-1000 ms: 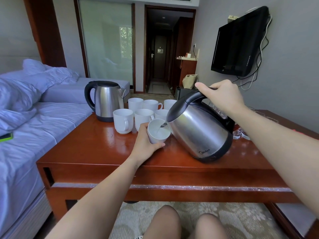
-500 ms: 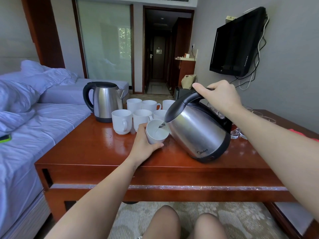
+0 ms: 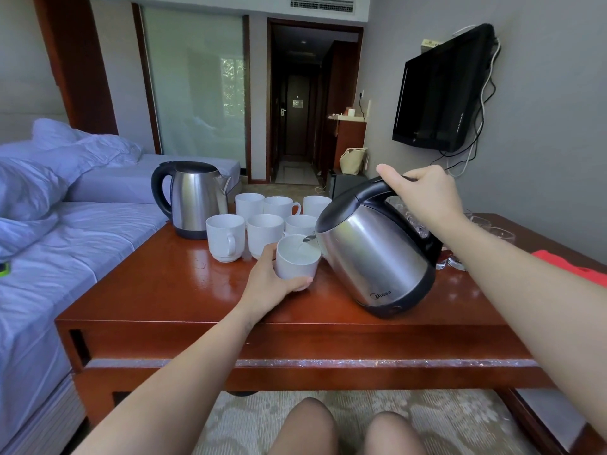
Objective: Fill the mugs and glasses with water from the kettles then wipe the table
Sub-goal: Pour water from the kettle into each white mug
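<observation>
Since the earlier frames little has shifted: the kettle (image 3: 377,257) keeps its tilt, the mug (image 3: 295,266) keeps its place at the spout, and the water in it appears to stand higher.

At left, the bed (image 3: 82,244) has rumpled pale-blue sheets and pillows and runs alongside the worktop (image 3: 184,300). The worktop is low, rectangular, red-brown lacquered wood, glossy enough to mirror the light, and stands over a patterned beige carpet (image 3: 249,418). The far wall has a frosted glass panel and a dark corridor. On the right wall is a flat black television (image 3: 437,93) with trailing cables.

The kettle has a brushed-steel body and a black lid, handle and base. It is held clear of the worktop and tipped leftward, and a thin stream leaves its spout into the mug. The right grip (image 3: 427,195) is clenched round the kettle's handle, thumb along the top. The second kettle (image 3: 193,198) has the same steel-and-black build and stands upright at the worktop's far left corner.

The left grip (image 3: 267,285) is wrapped round the mug's lower wall, fingertips under its near edge. The mug is plain white glazed ceramic, cylindrical and tilted, near the worktop's middle. Whether its base touches the wood cannot be told.

Six matching mugs (image 3: 265,234) stand upright in two rows of three between the two kettles. Clear glasses (image 3: 486,224) cluster on the worktop's right part, partly hidden by the right forearm. A flat red item (image 3: 565,267) lies at the right edge.
</observation>
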Tool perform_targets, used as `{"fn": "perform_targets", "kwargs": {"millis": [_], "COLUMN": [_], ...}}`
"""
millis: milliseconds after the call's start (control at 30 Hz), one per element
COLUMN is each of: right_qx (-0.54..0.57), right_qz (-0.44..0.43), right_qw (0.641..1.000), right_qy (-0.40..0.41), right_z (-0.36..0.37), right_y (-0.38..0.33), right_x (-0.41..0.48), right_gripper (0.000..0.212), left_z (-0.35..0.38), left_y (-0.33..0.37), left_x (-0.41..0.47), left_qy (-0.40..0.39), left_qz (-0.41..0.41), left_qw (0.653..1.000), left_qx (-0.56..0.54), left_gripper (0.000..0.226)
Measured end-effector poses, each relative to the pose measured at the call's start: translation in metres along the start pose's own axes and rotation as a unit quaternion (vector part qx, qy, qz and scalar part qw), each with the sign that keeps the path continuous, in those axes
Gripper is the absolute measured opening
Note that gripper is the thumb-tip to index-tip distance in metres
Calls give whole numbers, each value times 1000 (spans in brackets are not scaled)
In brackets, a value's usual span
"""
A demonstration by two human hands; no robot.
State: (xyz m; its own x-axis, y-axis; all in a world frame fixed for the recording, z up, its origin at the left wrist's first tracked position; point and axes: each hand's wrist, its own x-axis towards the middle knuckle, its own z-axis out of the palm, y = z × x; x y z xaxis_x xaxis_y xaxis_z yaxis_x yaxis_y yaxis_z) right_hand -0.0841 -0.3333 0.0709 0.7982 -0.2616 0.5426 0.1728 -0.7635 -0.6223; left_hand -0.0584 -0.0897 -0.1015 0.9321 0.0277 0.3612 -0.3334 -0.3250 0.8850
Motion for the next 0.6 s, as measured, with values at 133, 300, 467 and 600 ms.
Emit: {"fn": "perform_targets", "kwargs": {"millis": [133,300,467,600], "right_qx": [39,84,113,102], "right_qz": [37,95,135,154], "right_qw": [998,990,978,973], "right_qy": [27,63,109,138], "right_z": [-7,-14,-18,-27], "right_y": [19,49,75,88], "right_x": [-1,-3,-7,-7], "right_gripper": [64,63,62,64], "left_z": [5,17,28,36], "left_y": [4,8,13,12], "left_x": [0,2,3,6], "left_qy": [-22,-34,-47,-51], "left_qz": [-15,-27,-21,-26], "left_qw": [1000,999,999,998], "left_qx": [12,2,8,12], "left_gripper": [74,73,68,71]}}
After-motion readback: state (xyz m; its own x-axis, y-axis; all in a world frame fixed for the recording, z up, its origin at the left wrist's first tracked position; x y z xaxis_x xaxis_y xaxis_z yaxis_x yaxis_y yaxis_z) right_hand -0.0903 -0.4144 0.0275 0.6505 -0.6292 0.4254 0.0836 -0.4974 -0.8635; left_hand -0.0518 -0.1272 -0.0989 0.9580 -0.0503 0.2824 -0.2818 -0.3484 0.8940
